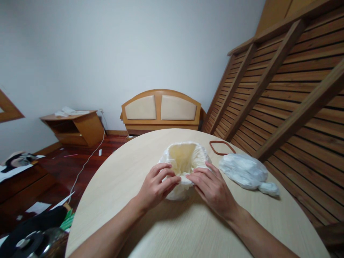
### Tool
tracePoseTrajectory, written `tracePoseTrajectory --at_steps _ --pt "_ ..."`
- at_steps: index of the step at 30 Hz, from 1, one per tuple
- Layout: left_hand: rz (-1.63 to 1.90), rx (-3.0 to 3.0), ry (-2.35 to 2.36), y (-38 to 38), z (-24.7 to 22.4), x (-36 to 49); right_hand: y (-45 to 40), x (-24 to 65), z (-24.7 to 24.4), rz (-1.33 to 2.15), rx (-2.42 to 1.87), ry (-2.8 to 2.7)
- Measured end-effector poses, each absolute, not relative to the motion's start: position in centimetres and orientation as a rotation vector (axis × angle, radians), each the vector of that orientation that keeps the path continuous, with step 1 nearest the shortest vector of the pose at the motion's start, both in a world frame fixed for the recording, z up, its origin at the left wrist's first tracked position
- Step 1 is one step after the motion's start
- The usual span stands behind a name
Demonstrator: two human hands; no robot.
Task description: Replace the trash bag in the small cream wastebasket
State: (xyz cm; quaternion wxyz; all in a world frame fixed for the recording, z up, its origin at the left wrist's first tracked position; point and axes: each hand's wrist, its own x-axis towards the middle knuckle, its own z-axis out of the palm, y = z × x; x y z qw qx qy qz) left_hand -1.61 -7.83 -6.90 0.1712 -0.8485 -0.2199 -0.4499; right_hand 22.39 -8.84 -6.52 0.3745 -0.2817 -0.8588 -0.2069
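Observation:
A small bin (185, 152) stands upright on the round table, lined with a whitish plastic bag (165, 154) that is folded over its rim. My left hand (158, 184) grips the bag at the near left of the rim, thumb and fingers pinched together. At the near right, my right hand (212, 186) pinches the same bag edge, its fingertips close to the left hand's. Most of the bin's outside is hidden by the bag and my hands. Right of it lie a bundle of white plastic bags (243, 170) and a brown rounded rim ring (221, 147).
The pale wooden table (115, 200) has a curved edge. Beyond it stands a headboard (161, 107), with a slatted wooden frame (285, 104) leaning at the right. A low cabinet (86, 127), a white cable (86, 163) and a lidded pot (40, 243) are on the left.

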Motion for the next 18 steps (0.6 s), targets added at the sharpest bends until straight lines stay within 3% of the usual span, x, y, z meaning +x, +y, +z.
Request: tracePoseTrajectory --at_steps 18 --pt "-1.224 -2.430 -0.586 -7.9 -7.0 -1.5 -9.6 21.4 -6.2 -0.460 -0.712 -2.145"
